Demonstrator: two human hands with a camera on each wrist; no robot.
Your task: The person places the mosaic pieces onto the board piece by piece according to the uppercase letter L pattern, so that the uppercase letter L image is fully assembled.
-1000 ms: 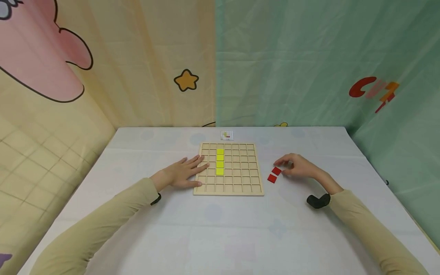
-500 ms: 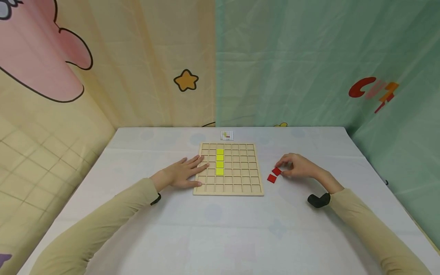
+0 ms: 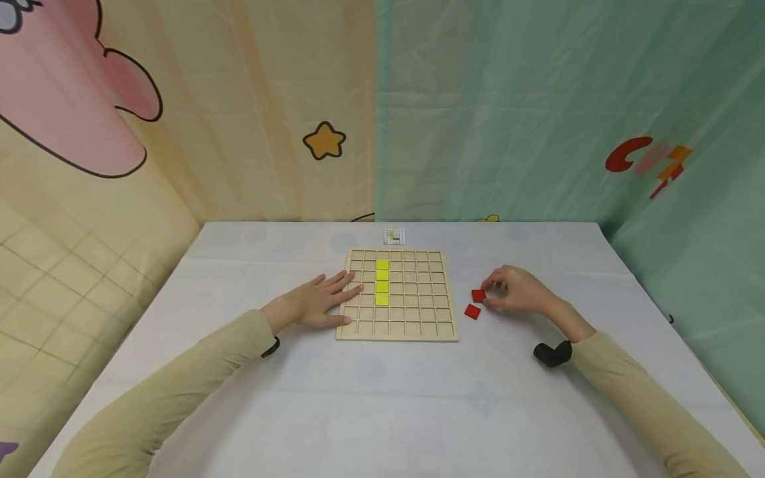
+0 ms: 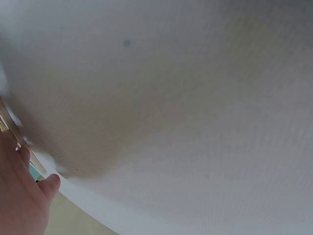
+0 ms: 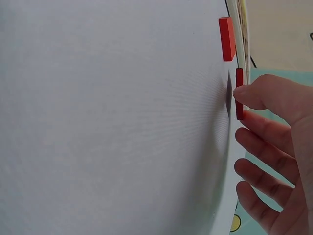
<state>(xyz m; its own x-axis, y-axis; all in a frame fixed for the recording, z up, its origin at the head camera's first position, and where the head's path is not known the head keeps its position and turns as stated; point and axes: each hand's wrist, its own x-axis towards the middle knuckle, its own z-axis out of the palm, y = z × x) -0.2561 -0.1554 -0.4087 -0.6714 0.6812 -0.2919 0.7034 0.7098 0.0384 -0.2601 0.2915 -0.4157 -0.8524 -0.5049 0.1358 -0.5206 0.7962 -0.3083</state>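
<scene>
My left hand (image 3: 317, 300) lies with spread, straight fingers on the left edge of a wooden grid board (image 3: 418, 330). Yellow squares (image 3: 382, 282) fill a short vertical strip of its cells. To the right of the board, my right hand (image 3: 518, 290) pinches a red square tile (image 3: 479, 296) between thumb and index finger. In the right wrist view that held tile (image 5: 239, 105) is seen edge-on, lifted slightly off the tablecloth, with the other fingers loosely bent. A second red tile (image 3: 473, 311) lies flat just in front of it. The left wrist view catches only part of my left hand (image 4: 24, 196).
A small printed grid card (image 3: 394, 236) with coloured cells lies behind the board. The table has a white cloth (image 3: 382, 411) with faint patterns. Printed curtains (image 3: 478, 119) stand behind the table and at both sides.
My right thumb and index finger have closed on the farther red tile, which has turned and shifted slightly left. The left hand and the board have stayed in place.
</scene>
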